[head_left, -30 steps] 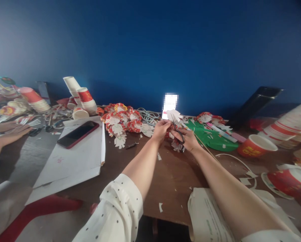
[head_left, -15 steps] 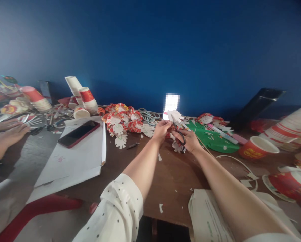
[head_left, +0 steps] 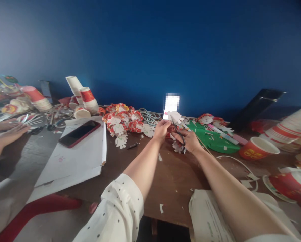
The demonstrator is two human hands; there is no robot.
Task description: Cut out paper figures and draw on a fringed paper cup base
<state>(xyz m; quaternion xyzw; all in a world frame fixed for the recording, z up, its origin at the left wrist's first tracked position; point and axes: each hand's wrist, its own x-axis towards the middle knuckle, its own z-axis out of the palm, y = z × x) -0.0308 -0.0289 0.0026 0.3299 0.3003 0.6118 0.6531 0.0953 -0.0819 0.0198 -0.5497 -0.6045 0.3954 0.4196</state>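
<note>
My left hand is closed on the near edge of a white paper cutout with a scalloped outline. My right hand grips dark-handled scissors, whose blades point up at the cutout. Both hands are raised over the far part of the brown table, in front of a bright phone-like screen. Another white cutout shows just below the scissors. To the left lies a heap of red-and-white paper cup crafts with similar white shapes.
On the left, a phone rests on a white board, and another person's hands lie beyond it. Stacked paper cups stand near the wall. At right are green paper, a red cup and tilted cup stacks.
The white cutout and scissors have shifted very slightly in my hands. My grip on both stays the same, and the things on the table have not moved.
</note>
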